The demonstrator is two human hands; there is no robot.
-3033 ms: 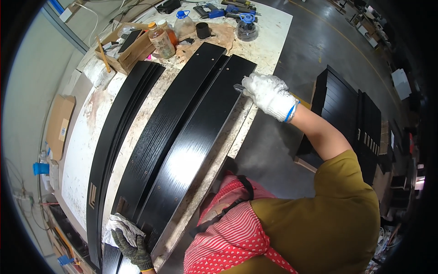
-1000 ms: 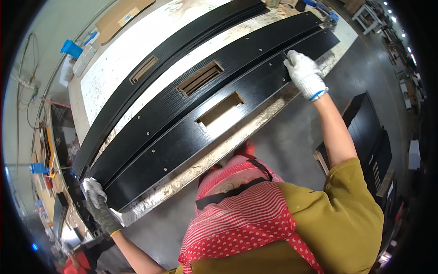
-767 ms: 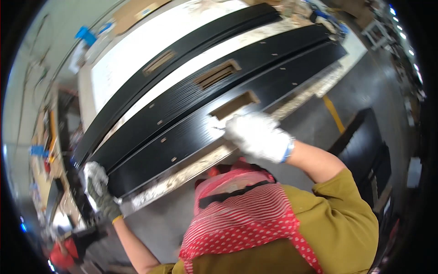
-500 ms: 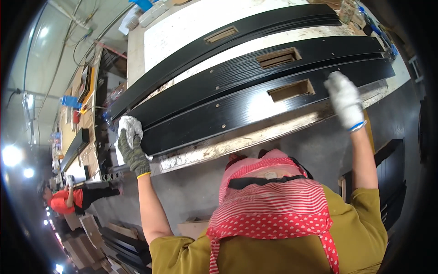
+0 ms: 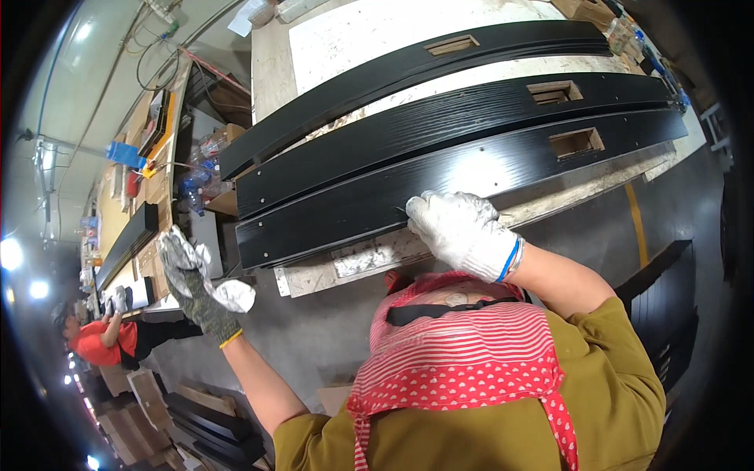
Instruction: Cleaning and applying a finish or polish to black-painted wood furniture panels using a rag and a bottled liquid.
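Observation:
In front of me lies a long black board with a rectangular slot and small round holes along it. Behind it is a similar black board, and farther back another slotted black board. My right hand, in a white knit glove, is closed at the near board's front edge; the fingertips are partly hidden, so I cannot tell what they grip. Off the boards' left end is my left hand, in a dark camouflage glove with whitened fingers. A crumpled white cloth is held in it.
The boards rest on a paint-stained white worktable. On the left, clear plastic bottles sit beside another bench, where a person in red stands. Black panels lean at the lower right.
My left hand has come off the boards' left end, moving left with the cloth. My right hand has swept left from near the right end to mid-board. The view has shifted slightly.

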